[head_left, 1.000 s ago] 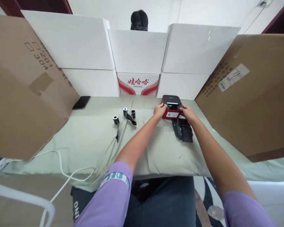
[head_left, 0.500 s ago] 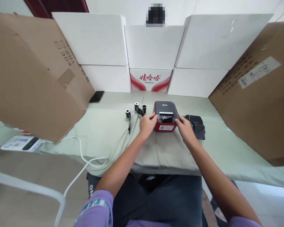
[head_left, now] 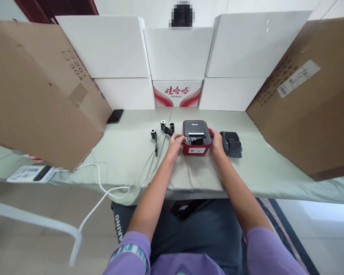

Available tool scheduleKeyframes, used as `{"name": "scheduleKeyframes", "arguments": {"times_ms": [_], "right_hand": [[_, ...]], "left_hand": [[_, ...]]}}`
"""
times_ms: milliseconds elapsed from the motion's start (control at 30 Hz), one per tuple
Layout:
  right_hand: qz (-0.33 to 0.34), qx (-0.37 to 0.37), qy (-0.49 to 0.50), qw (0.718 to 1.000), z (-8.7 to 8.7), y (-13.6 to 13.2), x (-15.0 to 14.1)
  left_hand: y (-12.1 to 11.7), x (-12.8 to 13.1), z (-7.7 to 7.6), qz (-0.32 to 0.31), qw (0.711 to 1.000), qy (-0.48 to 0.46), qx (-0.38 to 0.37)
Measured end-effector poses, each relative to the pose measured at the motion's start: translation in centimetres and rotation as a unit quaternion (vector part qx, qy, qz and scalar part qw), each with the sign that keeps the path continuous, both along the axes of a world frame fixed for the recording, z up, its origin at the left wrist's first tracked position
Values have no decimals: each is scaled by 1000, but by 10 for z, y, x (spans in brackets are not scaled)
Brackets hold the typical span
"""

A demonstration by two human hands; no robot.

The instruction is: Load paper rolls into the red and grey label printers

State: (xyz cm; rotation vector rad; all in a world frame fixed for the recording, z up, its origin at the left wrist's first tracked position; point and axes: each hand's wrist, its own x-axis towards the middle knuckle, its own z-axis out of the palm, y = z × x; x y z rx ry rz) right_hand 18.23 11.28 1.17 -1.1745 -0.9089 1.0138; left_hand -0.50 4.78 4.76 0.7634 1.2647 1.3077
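A small red and black printer (head_left: 197, 138) stands on the cloth-covered table, a white label on its front and a black strip at the slot in its top. My left hand (head_left: 176, 143) grips its left front edge with bent fingers. Around its right side, near the back, my right hand (head_left: 216, 141) is wrapped, some fingers hidden behind the body. Left of the printer are small rolls with black film trailing from them, one roll (head_left: 153, 133) apart from a joined pair (head_left: 166, 127). Just right of my right hand lies a black device (head_left: 231, 144) with a dark flap of material.
White boxes (head_left: 103, 47) are stacked along the back, with one red-printed box (head_left: 177, 93) in the middle. Large cardboard cartons stand left (head_left: 46, 95) and right (head_left: 312, 99). A phone (head_left: 115, 116) lies back left. A white cable (head_left: 99, 177) hangs over the front edge near a white QR-code device (head_left: 31, 173).
My right hand has shifted from the printer's top right front corner to its right side, further back. My left hand stays at the left edge. The camera view has moved slightly.
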Motion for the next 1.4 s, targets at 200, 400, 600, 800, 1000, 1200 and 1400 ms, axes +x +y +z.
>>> {"name": "scheduleKeyframes", "arguments": {"times_ms": [200, 400, 600, 800, 1000, 1200, 1400], "right_hand": [[38, -12, 138, 990, -10, 38, -11], [18, 5, 136, 991, -20, 35, -13], [6, 10, 146, 989, -20, 31, -13], [-14, -3, 176, 984, -18, 36, -14], [-9, 14, 117, 993, -20, 37, -12], [0, 37, 59, 998, -19, 31, -12], [-1, 38, 12, 999, -16, 28, -10]], "left_hand": [[2, -4, 2, -18, 1000, -16, 4], [0, -7, -1, -38, 996, 75, 41], [24, -15, 24, -65, 941, 298, 148], [65, -14, 44, -172, 821, 519, 165], [68, -20, 31, -264, 890, 337, 159], [80, -19, 50, -307, 779, 499, 221], [100, 7, 58, -371, 612, 670, 197]]}}
